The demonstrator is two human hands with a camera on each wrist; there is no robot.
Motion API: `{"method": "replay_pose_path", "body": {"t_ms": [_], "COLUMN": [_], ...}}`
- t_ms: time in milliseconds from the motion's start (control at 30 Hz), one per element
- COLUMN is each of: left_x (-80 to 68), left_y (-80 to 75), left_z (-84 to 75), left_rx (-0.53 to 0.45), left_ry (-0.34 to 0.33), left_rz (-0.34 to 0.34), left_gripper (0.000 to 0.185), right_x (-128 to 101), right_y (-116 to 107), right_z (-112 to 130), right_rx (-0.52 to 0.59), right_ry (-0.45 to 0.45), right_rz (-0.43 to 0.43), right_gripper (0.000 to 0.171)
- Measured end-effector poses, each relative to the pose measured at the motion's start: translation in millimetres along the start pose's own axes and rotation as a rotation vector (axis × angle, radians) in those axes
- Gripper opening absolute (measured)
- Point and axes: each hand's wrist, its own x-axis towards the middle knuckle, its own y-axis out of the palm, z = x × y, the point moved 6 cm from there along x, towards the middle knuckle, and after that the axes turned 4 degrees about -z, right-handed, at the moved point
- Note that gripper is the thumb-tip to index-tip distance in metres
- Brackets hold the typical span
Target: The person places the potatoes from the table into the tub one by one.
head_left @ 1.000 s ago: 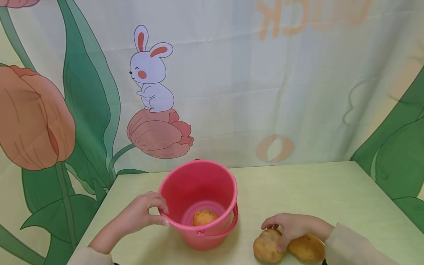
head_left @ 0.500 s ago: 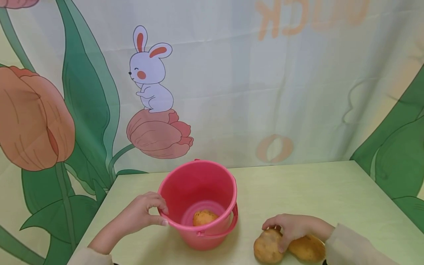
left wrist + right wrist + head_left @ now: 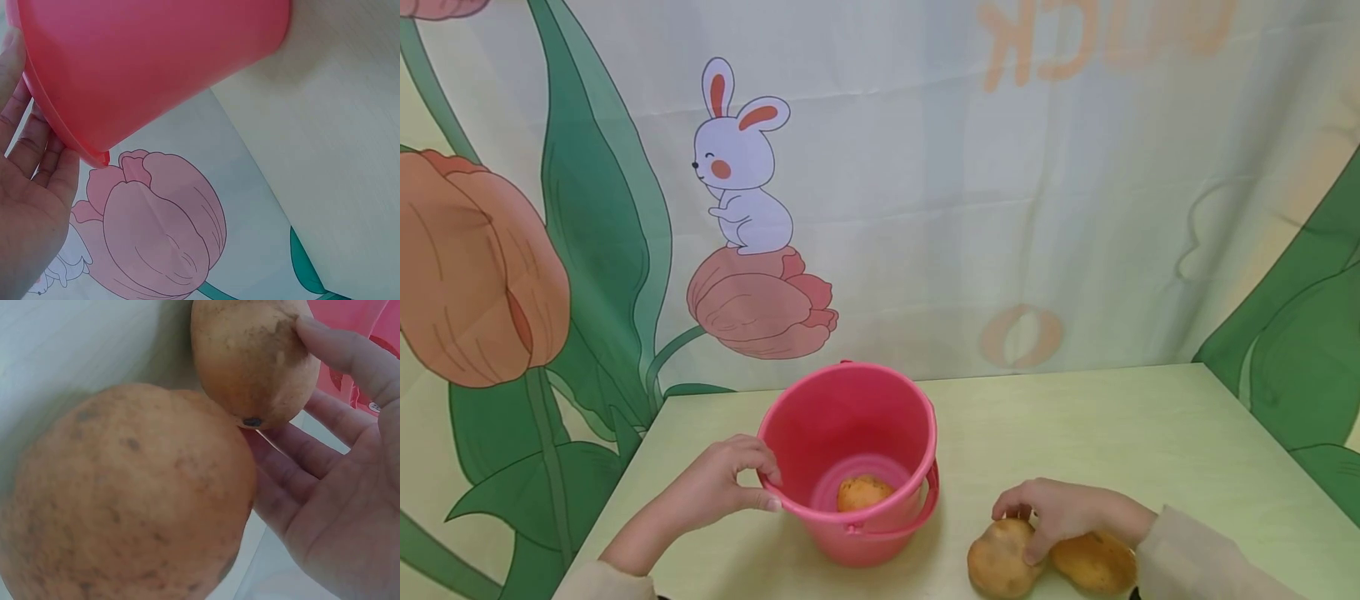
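Observation:
My left hand [image 3: 730, 479] grips the left rim of a pink bucket [image 3: 865, 546], thumb outside and fingertips over the edge. In the left wrist view, the bucket's outer wall [image 3: 175, 56] shows above the left hand [image 3: 37, 194]. One potato [image 3: 863, 493] lies at the bottom of the bucket. To the right of the bucket, my right hand [image 3: 1063, 512] holds a rounded potato [image 3: 1000, 562] between thumb and fingers. In the right wrist view, the thumb lies against this potato [image 3: 253, 362], with fingers behind it. Another potato [image 3: 1093, 564] lies under the right wrist, close beside the held one.
A pale wooden table [image 3: 1075, 433] bears everything. The bucket's pink handle [image 3: 917, 521] hangs down its front right side. Behind the table hangs a printed cloth [image 3: 910, 208] with tulips and a rabbit.
The right hand and its potato have shifted slightly left, away from the other potato. The left hand and bucket have stayed in place.

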Motion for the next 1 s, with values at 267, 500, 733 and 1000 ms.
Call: {"method": "replay_pose_path", "body": {"t_ms": [267, 500, 733, 1000], "left_x": [-0.2, 0.8, 1.2, 1.2], "left_y": [0.1, 0.1, 0.1, 0.3], "left_z": [-0.2, 0.4, 0.5, 1.0], "left_rx": [0.006, 0.011, 0.006, 0.006], "left_ry": [0.013, 0.014, 0.026, 0.02], "left_rz": [-0.006, -0.006, -0.006, -0.005], "left_gripper": [0.022, 0.021, 0.022, 0.021], "right_x": [0.6, 0.7, 0.9, 1.1], "right_y": [1.2, 2.1, 2.5, 2.4], "right_z": [0.1, -1.1, 2.5, 4.9], "right_rx": [0.035, 0.036, 0.015, 0.005], "right_ry": [-0.012, -0.009, -0.045, -0.073], "right_rz": [0.017, 0.006, 0.0, -0.019], "right_gripper": [0.041, 0.04, 0.039, 0.04]}}
